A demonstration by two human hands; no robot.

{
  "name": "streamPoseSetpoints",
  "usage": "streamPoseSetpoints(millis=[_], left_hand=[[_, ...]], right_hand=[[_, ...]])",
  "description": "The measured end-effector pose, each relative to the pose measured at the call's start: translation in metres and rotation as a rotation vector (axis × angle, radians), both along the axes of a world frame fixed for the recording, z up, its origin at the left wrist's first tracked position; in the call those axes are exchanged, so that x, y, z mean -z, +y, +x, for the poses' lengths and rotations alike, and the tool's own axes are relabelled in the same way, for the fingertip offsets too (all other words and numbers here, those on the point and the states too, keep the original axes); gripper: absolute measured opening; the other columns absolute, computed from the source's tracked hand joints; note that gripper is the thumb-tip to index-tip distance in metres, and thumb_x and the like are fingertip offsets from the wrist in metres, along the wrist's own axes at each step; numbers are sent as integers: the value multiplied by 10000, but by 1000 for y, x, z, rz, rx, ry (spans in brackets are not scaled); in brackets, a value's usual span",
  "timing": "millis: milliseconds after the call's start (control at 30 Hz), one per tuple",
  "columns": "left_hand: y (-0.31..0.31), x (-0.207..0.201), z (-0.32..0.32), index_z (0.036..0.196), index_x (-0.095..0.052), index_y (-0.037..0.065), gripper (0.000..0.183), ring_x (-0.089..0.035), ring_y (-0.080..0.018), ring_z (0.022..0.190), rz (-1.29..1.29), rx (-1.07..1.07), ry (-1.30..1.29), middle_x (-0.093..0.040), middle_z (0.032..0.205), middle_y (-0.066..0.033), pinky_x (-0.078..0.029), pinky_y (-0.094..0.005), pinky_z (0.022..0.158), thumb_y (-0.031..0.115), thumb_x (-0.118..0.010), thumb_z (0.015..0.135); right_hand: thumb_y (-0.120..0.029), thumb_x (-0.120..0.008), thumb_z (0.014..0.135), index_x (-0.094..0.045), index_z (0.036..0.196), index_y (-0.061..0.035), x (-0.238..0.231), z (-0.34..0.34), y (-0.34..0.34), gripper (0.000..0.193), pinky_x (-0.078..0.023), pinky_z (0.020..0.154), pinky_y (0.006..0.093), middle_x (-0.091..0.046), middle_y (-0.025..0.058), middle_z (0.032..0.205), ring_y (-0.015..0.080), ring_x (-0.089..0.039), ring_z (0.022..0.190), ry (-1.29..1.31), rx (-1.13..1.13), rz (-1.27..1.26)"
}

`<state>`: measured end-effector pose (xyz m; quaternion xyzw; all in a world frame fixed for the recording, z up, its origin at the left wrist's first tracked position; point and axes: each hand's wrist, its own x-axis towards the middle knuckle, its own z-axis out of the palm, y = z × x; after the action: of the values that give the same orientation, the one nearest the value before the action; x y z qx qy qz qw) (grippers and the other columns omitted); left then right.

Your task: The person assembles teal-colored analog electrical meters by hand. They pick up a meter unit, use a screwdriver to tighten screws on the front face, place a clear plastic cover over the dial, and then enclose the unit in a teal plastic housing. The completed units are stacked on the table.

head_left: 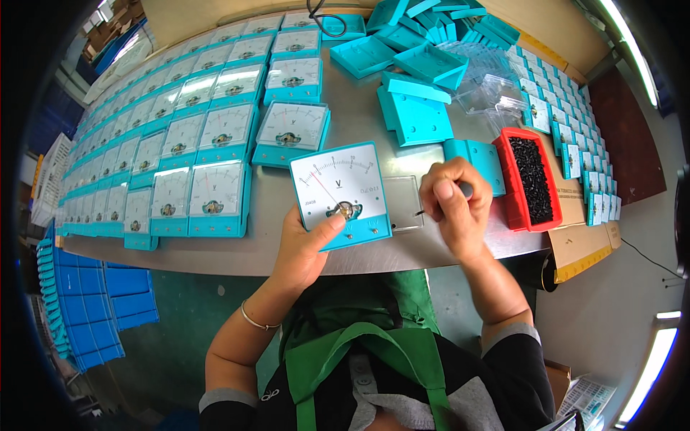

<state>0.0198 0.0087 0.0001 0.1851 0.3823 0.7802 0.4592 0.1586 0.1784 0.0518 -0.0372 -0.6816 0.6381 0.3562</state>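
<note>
My left hand (307, 244) is closed around the lower left edge of a teal voltmeter (338, 176) with a white dial and a red needle. Its thumb presses on the round metal movement near the dial's bottom. In my right hand (458, 205), which is a fist beside the meter, is a screwdriver (466, 190); only its dark handle end and thin tip show. The tip points left, apart from the meter. A clear plastic cover (408, 200) lies on the table between the meter and my right hand, partly hidden.
Rows of finished-looking teal meters (219, 133) fill the table's left side. A red bin (508, 183) of small black parts stands at right. Teal housings (420, 118) and clear covers (489, 93) are heaped behind. More meters (571, 161) stand far right, by cardboard (571, 194).
</note>
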Motion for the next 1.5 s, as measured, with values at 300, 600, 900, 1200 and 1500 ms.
streamPoseSetpoints(millis=[300,600,900,1200,1500], left_hand=[[-12,0,16,1231,-477,-20,432,-582,-181,1053,-84,106,59,-596,1145,-104,-481,-354,913,14,-656,839],[-13,-2,12,1300,-417,0,393,-606,-240,1057,-152,165,-109,-571,1194,-154,-537,-431,863,206,-483,972],[-13,9,19,1355,-371,25,568,-605,-292,1077,-60,276,-354,-553,1242,-180,-553,-446,847,460,-233,1016],[-18,8,19,1324,-402,18,525,-626,-261,1016,26,344,-406,-573,1194,-162,-549,-413,824,428,-323,1007],[-21,-2,20,1287,-421,-38,515,-562,-213,1101,-131,323,-129,-564,1193,-125,-473,-368,930,96,-668,855]], right_hand=[[-224,-821,648,-569,1258,-91,23,32,24,673,-481,905,411,-404,211,1395,345,-612,1003,-723,-52,877],[-199,-820,655,-627,1183,-53,-5,50,27,580,-518,640,289,-494,172,1226,154,-570,690,-634,253,542],[-229,-835,638,-661,1155,-69,1,18,-3,568,-537,692,337,-483,213,1233,247,-636,795,-567,-64,523],[-168,-836,653,-652,1161,-64,2,16,-7,550,-557,725,341,-459,215,1260,231,-649,754,-615,-162,535],[-53,-660,795,-566,1187,18,8,43,-28,409,-410,494,224,-546,155,1137,85,-516,545,-425,31,-49]])
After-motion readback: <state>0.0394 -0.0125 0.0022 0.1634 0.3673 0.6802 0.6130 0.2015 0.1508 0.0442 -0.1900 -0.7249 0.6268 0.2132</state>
